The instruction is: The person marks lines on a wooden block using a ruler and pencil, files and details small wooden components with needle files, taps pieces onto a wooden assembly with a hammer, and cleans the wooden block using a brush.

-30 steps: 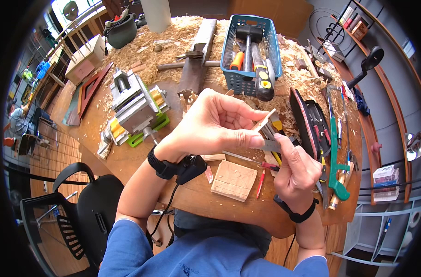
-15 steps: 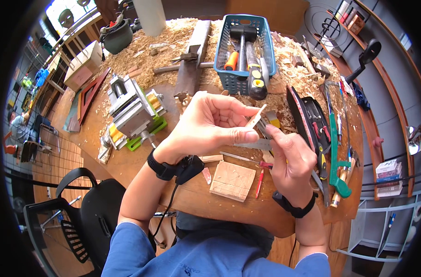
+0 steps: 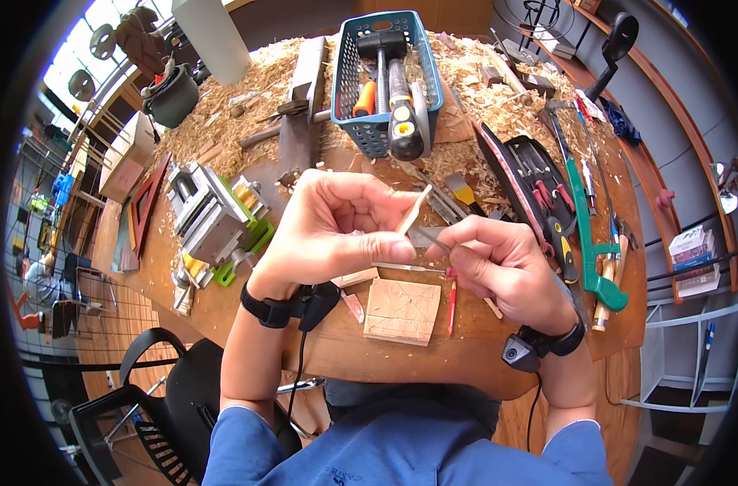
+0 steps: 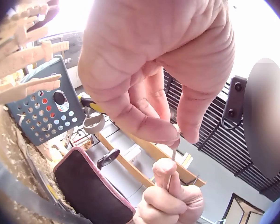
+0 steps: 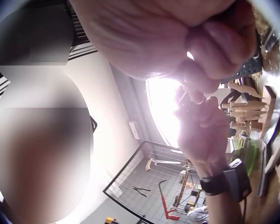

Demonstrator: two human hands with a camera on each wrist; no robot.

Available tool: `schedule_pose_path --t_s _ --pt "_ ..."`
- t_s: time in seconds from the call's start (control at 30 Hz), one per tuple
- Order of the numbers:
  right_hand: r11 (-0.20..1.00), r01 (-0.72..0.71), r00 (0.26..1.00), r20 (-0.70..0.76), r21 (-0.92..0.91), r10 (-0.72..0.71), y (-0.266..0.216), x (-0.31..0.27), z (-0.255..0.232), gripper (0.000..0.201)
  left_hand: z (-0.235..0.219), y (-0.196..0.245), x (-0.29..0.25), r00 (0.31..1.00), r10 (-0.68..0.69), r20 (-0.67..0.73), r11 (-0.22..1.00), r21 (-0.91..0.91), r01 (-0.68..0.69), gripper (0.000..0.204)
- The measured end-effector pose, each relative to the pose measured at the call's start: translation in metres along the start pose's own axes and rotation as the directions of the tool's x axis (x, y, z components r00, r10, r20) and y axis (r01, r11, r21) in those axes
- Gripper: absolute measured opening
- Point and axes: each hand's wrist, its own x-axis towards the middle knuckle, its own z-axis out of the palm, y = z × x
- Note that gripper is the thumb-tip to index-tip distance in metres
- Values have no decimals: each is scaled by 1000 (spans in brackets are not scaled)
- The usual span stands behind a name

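My left hand (image 3: pixel 328 231) pinches a small, thin, pale wood piece (image 3: pixel 416 211) between thumb and fingers, raised above the workbench. Close to it on the right, my right hand (image 3: pixel 514 271) grips a slender grey metal rod (image 3: pixel 437 244), perhaps a small file, its end pointing at the wood piece. From the left wrist, the thin rod (image 4: pixel 169 182) shows between the right hand's fingers, just below the left fingertips (image 4: pixel 170 135). Below the hands, a flat square wood block (image 3: pixel 401 312) lies on the bench beside a red pencil (image 3: pixel 452 308).
A grey vise (image 3: pixel 215 215) stands on the left. At the back, a blue basket (image 3: pixel 369 146) holds a mallet and other tools amid wood shavings (image 3: pixel 263 81). An open tool case (image 3: pixel 506 182) and a green-handled saw (image 3: pixel 579 211) lie on the right.
My right hand has turned, bringing its wrist camera into view, and has drawn slightly away from the wood piece. The left hand keeps its pinch. The head view has shifted.
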Motion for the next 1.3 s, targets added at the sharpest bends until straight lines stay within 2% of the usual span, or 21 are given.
schedule_pose_path --t_s 0.07,0.13,0.17,0.23,0.27,0.4,0.47,0.5,0.57,0.63,0.7,0.73,0.77,0.83,0.87,1.03,1.1,1.13,1.23,1.27,1.3 --pt "974 124 983 -112 -189 -147 11 2 9 14 1 -3 2 996 -33 -82 997 -72 27 40" --pt "692 399 787 -162 -602 -595 29 14 15 21 2 -4 4 988 -62 -145 995 -87 50 36" --pt "694 399 786 -167 -599 -595 28 16 12 21 2 -4 4 988 -66 -142 995 -83 54 36" --pt "71 354 544 144 -933 -827 24 17 3 34 4 -5 4 987 -94 -131 994 -62 86 41" --pt "30 291 567 147 -956 -810 18 11 5 45 5 -5 5 987 -96 -126 994 -63 89 41" --pt "200 337 679 90 -920 -729 21 6 4 35 10 -8 6 987 -99 -128 995 -34 96 41" --pt "869 352 896 -144 -348 -420 29 7 7 17 10 -7 4 990 -80 -117 997 -33 77 40" --pt "870 350 896 -146 -346 -419 25 6 3 17 11 -1 3 993 -74 -87 997 -29 71 39" --pt "974 -54 993 112 219 30 7 2 -9 10 10 2 1 996 -67 -62 998 -27 65 38" --pt "957 -107 991 102 270 82 4 4 -2 7 10 3 2 989 -107 -105 993 32 111 37" --pt "981 111 977 -163 -161 -137 14 7 9 6 8 2 4 984 -123 -128 992 23 127 37" --pt "841 262 889 -222 -474 -401 22 10 14 11 7 2 5 979 -146 -140 989 14 149 38" --pt "842 263 890 -219 -472 -400 25 13 11 11 7 1 5 979 -147 -144 988 15 151 38" --pt "62 398 530 174 -915 -830 24 19 3 26 9 0 6 977 -150 -152 986 52 159 39" --pt "-23 319 531 198 -948 -824 20 14 6 36 11 0 7 977 -152 -148 986 50 161 39" --pt "322 423 653 39 -847 -756 23 9 7 22 15 -4 5 988 -112 -106 994 3 113 37" --pt "965 113 987 -81 -238 -136 14 2 1 9 13 0 4 991 -114 -64 992 49 117 36" --pt "996 84 996 -4 -9 -84 12 3 -1 4 12 2 3 993 -116 -23 989 94 118 36" --pt "997 74 995 -62 -13 -75 17 8 1 4 10 -4 4 995 -90 -50 994 61 93 36" --pt "952 126 980 -115 -279 -164 20 9 1 3 9 -5 4 995 -87 -55 994 63 91 36" --pt "951 130 980 -110 -280 -167 22 11 4 3 9 -6 5 990 -111 -84 992 51 116 36"
